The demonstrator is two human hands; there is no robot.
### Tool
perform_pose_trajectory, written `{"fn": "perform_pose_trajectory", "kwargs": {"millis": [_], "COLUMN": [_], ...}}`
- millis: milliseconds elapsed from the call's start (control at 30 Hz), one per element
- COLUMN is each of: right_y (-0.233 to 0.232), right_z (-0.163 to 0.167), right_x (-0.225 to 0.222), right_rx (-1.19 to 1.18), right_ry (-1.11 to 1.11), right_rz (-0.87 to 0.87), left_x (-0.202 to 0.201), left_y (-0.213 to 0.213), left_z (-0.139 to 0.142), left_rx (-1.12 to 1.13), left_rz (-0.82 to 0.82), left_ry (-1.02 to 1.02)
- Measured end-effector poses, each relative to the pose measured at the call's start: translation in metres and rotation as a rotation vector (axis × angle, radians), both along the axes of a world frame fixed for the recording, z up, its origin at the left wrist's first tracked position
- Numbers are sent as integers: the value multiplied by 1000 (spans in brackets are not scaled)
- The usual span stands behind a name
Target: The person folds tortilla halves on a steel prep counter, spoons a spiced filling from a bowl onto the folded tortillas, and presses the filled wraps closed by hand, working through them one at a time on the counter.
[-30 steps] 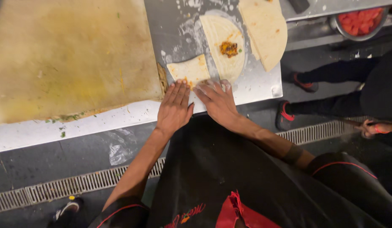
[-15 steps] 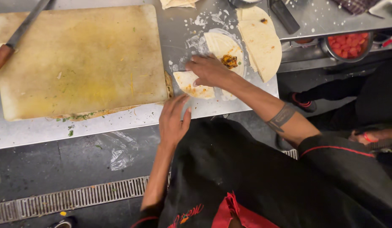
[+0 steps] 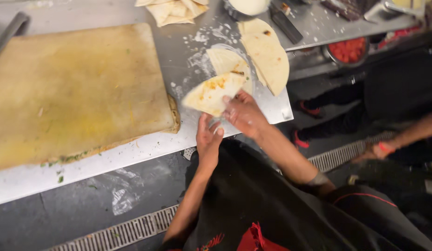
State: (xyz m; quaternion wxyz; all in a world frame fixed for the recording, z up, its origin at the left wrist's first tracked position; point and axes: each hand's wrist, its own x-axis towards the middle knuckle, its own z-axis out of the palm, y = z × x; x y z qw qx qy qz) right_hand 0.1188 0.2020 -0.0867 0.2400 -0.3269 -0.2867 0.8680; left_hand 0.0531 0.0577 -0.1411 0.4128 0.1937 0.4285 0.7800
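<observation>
Pale folded tortilla (image 3: 211, 94), orange filling, w/ right hand (image 3: 244, 113)

Big yellow cutting board (image 3: 76, 93) left; red chopped filling in pan (image 3: 348, 50); floor drain grate (image 3: 118, 232).

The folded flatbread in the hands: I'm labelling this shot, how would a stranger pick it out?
Start at the big yellowish cutting board; just past its right corner, the right hand lifts a pale folded triangular flatbread. Unlike the flat round flatbreads behind, it is folded, orange-stained and off the counter.
</observation>
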Motion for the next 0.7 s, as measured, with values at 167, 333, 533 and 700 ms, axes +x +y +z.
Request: {"fn": "perform_pose_trajectory", "kwargs": {"millis": [167, 333, 533, 700], "right_y": [-39, -17, -1, 23], "right_z": [26, 60, 58, 61], "right_x": [23, 69, 91, 95], "right_rx": [495, 789, 797, 627], "right_ry": [-218, -518, -663, -192], "right_rz": [54, 100, 35, -155], "left_x": [12, 17, 23, 39], "left_y": [28, 24, 41, 57], "left_z": [4, 9, 41, 73], "left_rx": [162, 116, 139, 322], "left_rz": [84, -67, -78, -68], "left_ry": [-422, -647, -499, -381]}}
